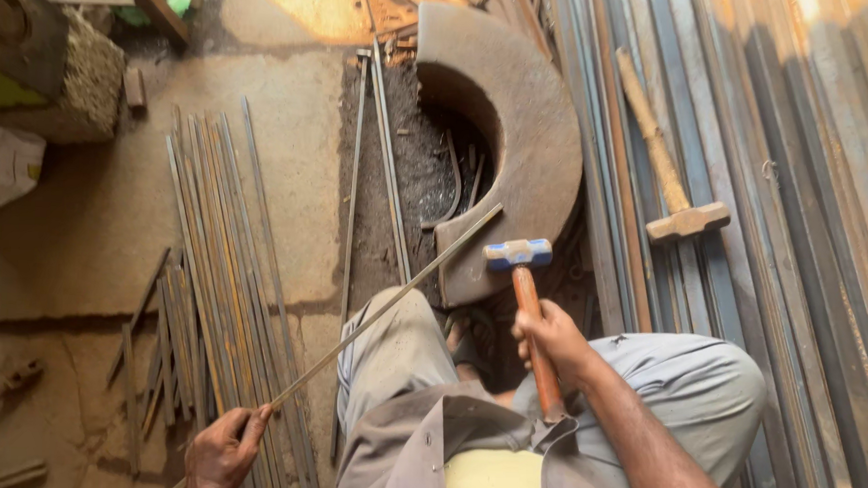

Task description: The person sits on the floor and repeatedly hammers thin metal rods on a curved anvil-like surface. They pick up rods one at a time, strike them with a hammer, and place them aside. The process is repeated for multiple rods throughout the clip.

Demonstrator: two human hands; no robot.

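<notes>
My left hand (223, 450) grips the near end of a long thin metal rod (394, 298). The rod slants up and right across my left knee, and its far tip rests on a curved, horseshoe-shaped metal block (539, 132). My right hand (549, 337) is closed around the orange handle of a hammer (520, 254) with a blue-and-silver head, held just above the near end of the block, beside the rod's tip.
A bundle of thin rods (224, 266) lies on the concrete floor at left. Two more rods (384, 146) lie by the block. Long steel bars (744, 187) cover the right side, with a wooden-handled hammer (669, 185) lying on them. Ash fills the block's hollow.
</notes>
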